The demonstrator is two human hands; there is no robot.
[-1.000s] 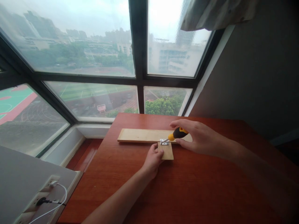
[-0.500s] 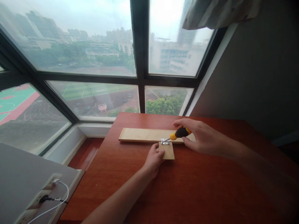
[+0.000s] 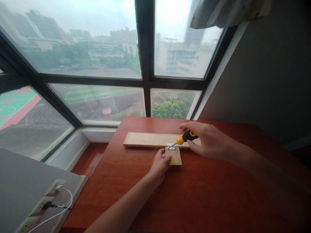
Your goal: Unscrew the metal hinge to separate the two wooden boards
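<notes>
My left hand (image 3: 161,164) grips the left edge of a small wooden board (image 3: 175,157), thumb on top and fingers underneath. A silver hinge (image 3: 172,147) spans the seam between this small piece and a long pale plank (image 3: 145,139) lying behind it. My right hand (image 3: 206,139) is closed around a yellow and black screwdriver (image 3: 187,137). The tool slants down to the left, and its tip meets the hinge's near left part. Any screw under the tip is too small to make out.
Both boards are on a reddish-brown wooden table (image 3: 206,194). Beyond its far edge stands a dark-framed window (image 3: 145,84). At lower left, a white cable (image 3: 71,197) and a black plug (image 3: 47,205) sit in wall sockets. A grey wall (image 3: 262,81) rises on the right.
The right hand's grip on the screwdriver has shifted slightly, with the handle turned a little. The tip stays on the hinge, and the left hand keeps its place.
</notes>
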